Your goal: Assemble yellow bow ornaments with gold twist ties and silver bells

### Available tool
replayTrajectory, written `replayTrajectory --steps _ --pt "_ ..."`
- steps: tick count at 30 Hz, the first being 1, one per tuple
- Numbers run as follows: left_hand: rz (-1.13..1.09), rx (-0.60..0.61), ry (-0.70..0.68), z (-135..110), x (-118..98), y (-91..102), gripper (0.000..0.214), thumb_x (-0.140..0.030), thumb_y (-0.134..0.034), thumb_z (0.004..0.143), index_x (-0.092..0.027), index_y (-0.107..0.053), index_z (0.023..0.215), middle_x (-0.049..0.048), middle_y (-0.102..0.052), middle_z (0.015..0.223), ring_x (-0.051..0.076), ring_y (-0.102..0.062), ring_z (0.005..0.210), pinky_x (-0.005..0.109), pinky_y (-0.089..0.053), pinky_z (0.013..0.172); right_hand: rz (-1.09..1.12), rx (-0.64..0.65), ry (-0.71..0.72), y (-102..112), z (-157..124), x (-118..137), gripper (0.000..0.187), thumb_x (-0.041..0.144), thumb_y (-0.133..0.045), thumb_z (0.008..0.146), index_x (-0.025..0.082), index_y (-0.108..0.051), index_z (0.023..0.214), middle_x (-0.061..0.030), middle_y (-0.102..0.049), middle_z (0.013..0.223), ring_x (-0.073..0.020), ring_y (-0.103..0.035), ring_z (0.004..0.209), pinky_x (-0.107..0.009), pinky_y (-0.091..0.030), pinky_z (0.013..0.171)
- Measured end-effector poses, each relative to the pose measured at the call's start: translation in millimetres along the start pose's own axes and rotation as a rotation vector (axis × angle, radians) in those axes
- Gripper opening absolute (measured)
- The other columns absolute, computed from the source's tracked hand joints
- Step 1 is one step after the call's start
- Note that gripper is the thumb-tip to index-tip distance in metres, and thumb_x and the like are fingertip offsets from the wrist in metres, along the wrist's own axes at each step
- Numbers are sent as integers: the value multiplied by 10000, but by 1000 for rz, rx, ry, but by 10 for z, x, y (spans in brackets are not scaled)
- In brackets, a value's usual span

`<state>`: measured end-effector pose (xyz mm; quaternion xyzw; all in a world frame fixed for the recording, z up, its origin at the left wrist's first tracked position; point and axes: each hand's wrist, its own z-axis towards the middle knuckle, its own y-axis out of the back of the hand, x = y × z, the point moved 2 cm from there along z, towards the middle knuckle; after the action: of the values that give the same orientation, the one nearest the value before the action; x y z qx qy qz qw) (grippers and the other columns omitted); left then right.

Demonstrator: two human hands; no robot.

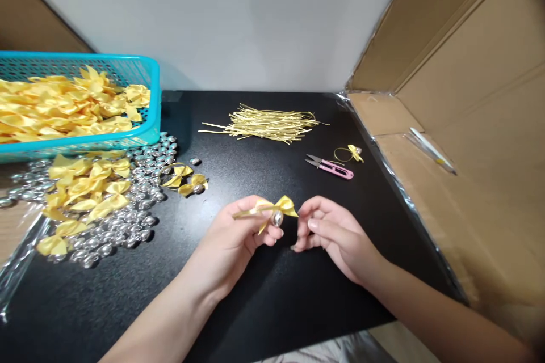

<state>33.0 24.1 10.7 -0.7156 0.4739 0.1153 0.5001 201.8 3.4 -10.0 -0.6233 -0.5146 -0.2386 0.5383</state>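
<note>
My left hand (238,227) is closed on a yellow ribbon bow (284,206), held above the black table. A shiny silver bead (277,218) sits at the bow's middle, and a gold twist tie (251,212) runs from it across my left fingers. Just right of the bow is my right hand (327,232), its fingers half curled and a little apart. Nothing shows in its grasp; its index fingertip lies close to the bow's right tip, and whether they touch I cannot tell.
A turquoise basket (155,102) full of yellow bows stands at the left. Before it lie loose bows (85,181) and silver beads (123,232). Gold twist ties (272,125) lie at the back, with pink thread snips (336,169) and a beaded bow (355,152) at right. Cardboard walls the right side.
</note>
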Motion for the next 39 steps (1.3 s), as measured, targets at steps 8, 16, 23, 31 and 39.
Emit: replayTrajectory --steps 8,16,23,31,39 --pt "352 88 -134 -84 -132 -49 147 -240 -808 699 -152 -714 627 -3 -685 516 66 -594 479 119 -468 493 -595 52 662 -146 -85 326 356 118 -663 834 261 -648 1160 -22 -672 970 -129 -652 870 -258 -552 815" --pt "550 12 -338 -276 -349 -183 145 -170 -853 591 -144 -715 622 -5 -683 538 86 -596 534 148 -468 546 -496 37 489 -465 -16 505 79 197 -673 815 162 -743 829 -56 -725 761 -175 -719 691 -283 -597 649" --pt "440 -106 -366 -96 -341 -32 145 -208 -830 593 -148 -698 600 -16 -652 497 83 -582 494 164 -474 541 -464 -198 666 -423 88 401 98 166 -679 773 204 -678 862 -43 -683 921 -185 -669 873 -306 -570 747" --pt "443 -137 -377 29 -234 106 171 -240 -834 588 -142 -695 606 -7 -665 529 87 -571 512 175 -470 546 -682 -229 644 -476 168 283 48 143 -654 757 175 -689 745 -37 -653 777 -171 -606 716 -304 -470 635" --pt "503 -164 -345 -5 -196 99 203 -212 -864 567 -137 -684 622 5 -683 566 113 -598 548 204 -485 570 -704 -215 590 -447 246 225 97 120 -670 750 187 -683 681 -35 -666 719 -178 -605 689 -304 -470 630"
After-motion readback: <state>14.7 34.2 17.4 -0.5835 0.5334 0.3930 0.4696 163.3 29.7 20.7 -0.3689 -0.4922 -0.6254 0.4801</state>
